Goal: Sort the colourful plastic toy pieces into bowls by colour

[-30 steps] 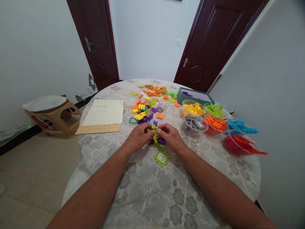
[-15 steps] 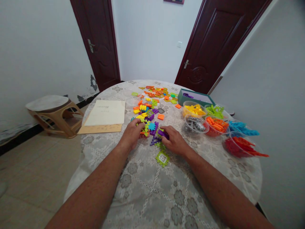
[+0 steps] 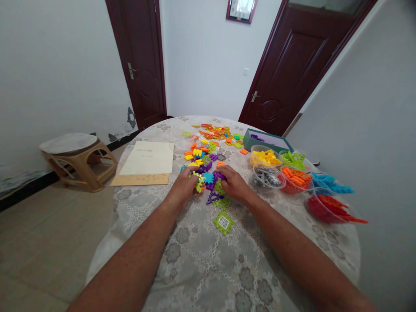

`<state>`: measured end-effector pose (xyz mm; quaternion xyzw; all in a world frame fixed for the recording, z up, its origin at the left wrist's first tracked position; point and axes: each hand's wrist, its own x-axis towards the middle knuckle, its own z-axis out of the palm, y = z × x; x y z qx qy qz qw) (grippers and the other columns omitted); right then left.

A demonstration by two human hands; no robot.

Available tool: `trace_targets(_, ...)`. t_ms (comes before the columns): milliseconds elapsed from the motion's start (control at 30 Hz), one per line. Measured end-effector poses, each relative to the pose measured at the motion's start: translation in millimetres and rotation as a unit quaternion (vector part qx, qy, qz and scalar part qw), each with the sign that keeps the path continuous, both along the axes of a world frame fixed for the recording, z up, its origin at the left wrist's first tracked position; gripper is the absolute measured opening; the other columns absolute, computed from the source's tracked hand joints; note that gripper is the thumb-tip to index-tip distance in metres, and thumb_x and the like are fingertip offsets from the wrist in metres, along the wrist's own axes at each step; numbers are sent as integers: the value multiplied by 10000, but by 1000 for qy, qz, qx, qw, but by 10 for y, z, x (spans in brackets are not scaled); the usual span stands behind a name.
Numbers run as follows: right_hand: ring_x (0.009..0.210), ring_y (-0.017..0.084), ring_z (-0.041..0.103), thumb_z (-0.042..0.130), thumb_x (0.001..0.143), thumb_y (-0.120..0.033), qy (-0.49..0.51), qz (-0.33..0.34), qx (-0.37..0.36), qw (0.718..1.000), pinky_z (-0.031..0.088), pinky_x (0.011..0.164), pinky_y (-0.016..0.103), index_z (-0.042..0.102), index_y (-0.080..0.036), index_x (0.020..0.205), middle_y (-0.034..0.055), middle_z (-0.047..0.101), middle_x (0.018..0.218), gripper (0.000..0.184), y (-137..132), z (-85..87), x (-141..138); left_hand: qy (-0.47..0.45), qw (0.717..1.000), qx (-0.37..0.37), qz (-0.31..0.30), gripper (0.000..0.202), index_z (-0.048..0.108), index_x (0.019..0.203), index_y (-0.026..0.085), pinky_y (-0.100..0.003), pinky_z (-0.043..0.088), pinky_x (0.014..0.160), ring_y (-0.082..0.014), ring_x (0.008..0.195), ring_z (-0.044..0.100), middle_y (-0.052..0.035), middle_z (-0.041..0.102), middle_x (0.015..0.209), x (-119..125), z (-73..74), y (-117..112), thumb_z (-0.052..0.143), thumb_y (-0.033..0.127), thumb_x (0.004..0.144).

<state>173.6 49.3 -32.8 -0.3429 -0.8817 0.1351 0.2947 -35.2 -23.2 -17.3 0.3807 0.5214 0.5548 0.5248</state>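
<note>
On a round table with a patterned cloth (image 3: 201, 260), my left hand (image 3: 183, 187) and my right hand (image 3: 234, 184) rest on either side of a small cluster of plastic building pieces (image 3: 206, 180) in blue, green, yellow and purple. Left fingers curl round the cluster's yellow-green edge. Right fingers pinch a purple piece (image 3: 219, 175) at its right side. A loose purple piece (image 3: 214, 198) and a green window tile (image 3: 223, 222) lie just in front of the hands.
More loose coloured pieces (image 3: 208, 147) spread behind the hands. Papers on a brown envelope (image 3: 147, 162) lie at left. Clear bowls of yellow (image 3: 264, 157), grey (image 3: 267, 175), orange (image 3: 294, 177) and red (image 3: 325, 206) pieces and a teal box (image 3: 264, 139) stand at right. A stool (image 3: 76, 158) stands on the floor.
The hands, which held the cluster lifted together one second ago, have moved away from me and lowered it to the table among the loose pieces. The camera has tilted up.
</note>
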Motion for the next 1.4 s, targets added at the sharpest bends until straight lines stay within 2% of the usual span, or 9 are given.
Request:
trace_targets(167, 1220, 256, 626, 529, 772, 4, -85, 19, -56, 995, 467, 1100, 427, 624, -185, 1369, 120, 678, 1337, 634, 245, -5, -92, 21, 997, -22, -65, 612, 618, 1289, 191, -281, 590, 577, -195, 712, 712, -73, 721, 889, 25, -33, -10, 611, 162, 678)
trace_targets(300, 1198, 258, 614, 628, 792, -36, -123, 39, -54, 990, 451, 1090, 422, 656, -171, 1320, 126, 677, 1276, 546, 296, 17, -56, 43, 996, -16, -81, 576, 651, 1242, 193, -272, 579, 555, -201, 717, 717, -74, 720, 897, 22, -47, -7, 604, 167, 669)
trace_targets(467, 1117, 232, 587, 684, 852, -123, -168, 42, -68, 982, 457, 1004, 374, 679, -160, 1218, 108, 650, 1177, 368, 325, 76, 49, 39, 997, 3, -60, 649, 646, 1312, 265, -252, 569, 543, -177, 702, 696, -51, 724, 927, 5, -58, -6, 600, 175, 670)
trace_targets(667, 953, 198, 586, 701, 833, -139, -187, 40, -94, 977, 446, 853, 304, 684, -162, 1078, 64, 658, 1047, 247, 319, 172, 98, 21, 997, -4, -74, 261, 720, 911, 163, -264, 554, 535, -157, 589, 625, -38, 667, 700, 8, -60, -5, 580, 229, 701)
trace_targets(833, 941, 197, 597, 718, 816, -168, -156, 24, -105, 982, 439, 836, 300, 665, -188, 1179, 50, 669, 1067, 368, 229, 195, 202, 49, 997, 2, -62, 204, 714, 881, 157, -268, 537, 543, -158, 578, 624, -40, 674, 697, 5, -62, -2, 614, 294, 766)
trace_targets(967, 920, 190, 590, 699, 832, -206, -114, 32, -114, 986, 435, 834, 297, 679, -207, 1109, 26, 654, 1028, 278, 55, 226, 312, 127, 990, 26, -63, 284, 720, 867, 173, -266, 509, 541, -163, 562, 633, -30, 688, 696, -13, -71, 15, 711, 448, 795)
trace_targets(1133, 775, 159, 537, 708, 858, -332, -15, -11, -206, 978, 405, 697, 260, 636, -229, 1077, -37, 608, 875, 252, -229, 267, 334, 216, 974, 22, -59, 379, 744, 956, 187, -257, 464, 518, -176, 543, 659, -15, 699, 688, -17, 5, -3, 755, 523, 782)
trace_targets(1233, 735, 149, 505, 720, 850, -359, 16, -12, -251, 968, 382, 654, 252, 643, -224, 1037, -48, 583, 818, 242, -352, 255, 292, 228, 969, 39, -88, 410, 751, 1021, 189, -263, 481, 539, -180, 584, 676, -22, 722, 754, 6, 63, -45, 753, 527, 789)
trace_targets(1400, 736, 145, 515, 693, 893, -429, 58, 45, -309, 948, 392, 657, 249, 665, -222, 1082, -35, 625, 853, 281, -446, 214, 240, 231, 959, 79, -145, 330, 740, 894, 182, -254, 472, 545, -160, 585, 634, -16, 702, 720, 64, 69, -93, 686, 505, 852)
